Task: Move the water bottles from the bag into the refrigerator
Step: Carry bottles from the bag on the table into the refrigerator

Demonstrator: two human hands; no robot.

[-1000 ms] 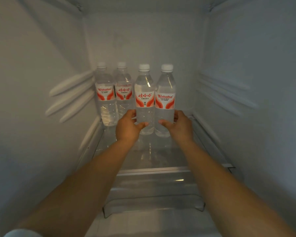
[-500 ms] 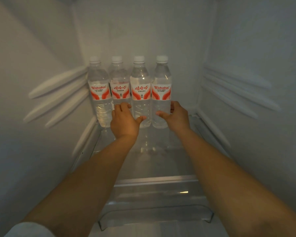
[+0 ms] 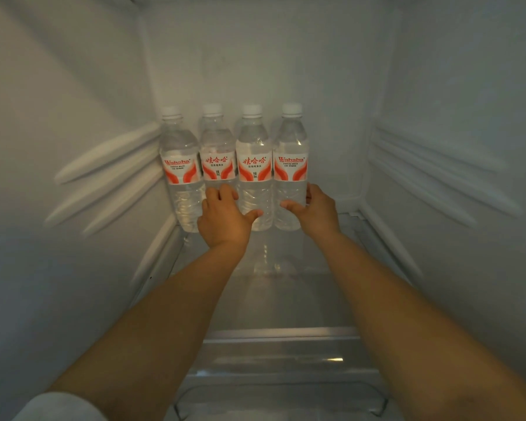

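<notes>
Several clear water bottles with white caps and red-and-white labels stand upright in one row at the back of the refrigerator's glass shelf [image 3: 280, 299]. My left hand [image 3: 223, 221] is low on the third bottle from the left [image 3: 253, 147], thumb across its front and fingers at its left side, in front of the second bottle [image 3: 217, 147]. My right hand [image 3: 316, 212] wraps the lower part of the rightmost bottle [image 3: 290, 147], thumb in front and fingers behind its right side. The leftmost bottle [image 3: 181, 153] stands untouched near the left wall. No bag is in view.
White refrigerator walls close in on both sides, with raised shelf rails on the left [image 3: 110, 177] and right [image 3: 431, 177]. Bare shelf lies to the right of the row and in front of it. A clear drawer [image 3: 280, 375] sits under the shelf's front edge.
Both hands have pushed the third and the rightmost bottle back until they line up with the two bottles on the left. The view has moved closer into the refrigerator.
</notes>
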